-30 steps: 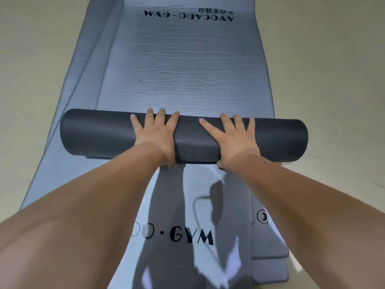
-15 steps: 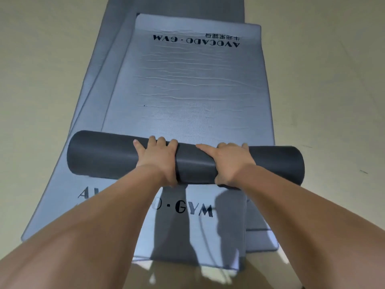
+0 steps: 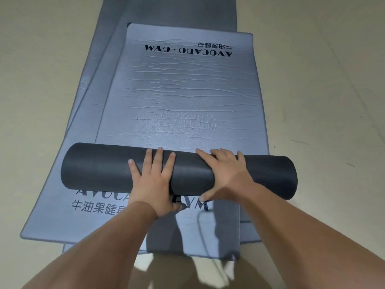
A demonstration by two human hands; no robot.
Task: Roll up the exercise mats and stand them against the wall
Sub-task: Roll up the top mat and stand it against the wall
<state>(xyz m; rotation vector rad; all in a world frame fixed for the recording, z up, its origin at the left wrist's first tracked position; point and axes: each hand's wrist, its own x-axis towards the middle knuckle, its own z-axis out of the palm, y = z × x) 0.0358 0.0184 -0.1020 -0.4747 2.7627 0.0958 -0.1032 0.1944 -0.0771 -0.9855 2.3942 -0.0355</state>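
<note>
A grey exercise mat [image 3: 183, 97] printed "AVOCADO GYM" lies lengthwise on the floor. Its near end is wound into a dark roll [image 3: 100, 165] that lies crosswise. My left hand [image 3: 152, 184] rests over the middle of the roll, fingers spread across the top and thumb at the near side. My right hand [image 3: 225, 174] clasps the roll just to the right, fingers over the far side and thumb low at the front. More grey mats [image 3: 52, 222] lie flat beneath, fanned out to the left, and the roll covers part of the lettering on the uppermost of them.
A darker mat [image 3: 166, 9] stretches away past the far end of the printed one. Pale beige floor [image 3: 323, 80] lies on both sides. Near edges of the stacked mats [image 3: 145, 249] end just ahead of me.
The roll has shifted toward me over the lower mat and now overlaps its lettering. My fingers curled over it half a second ago; the left ones are spread flat again.
</note>
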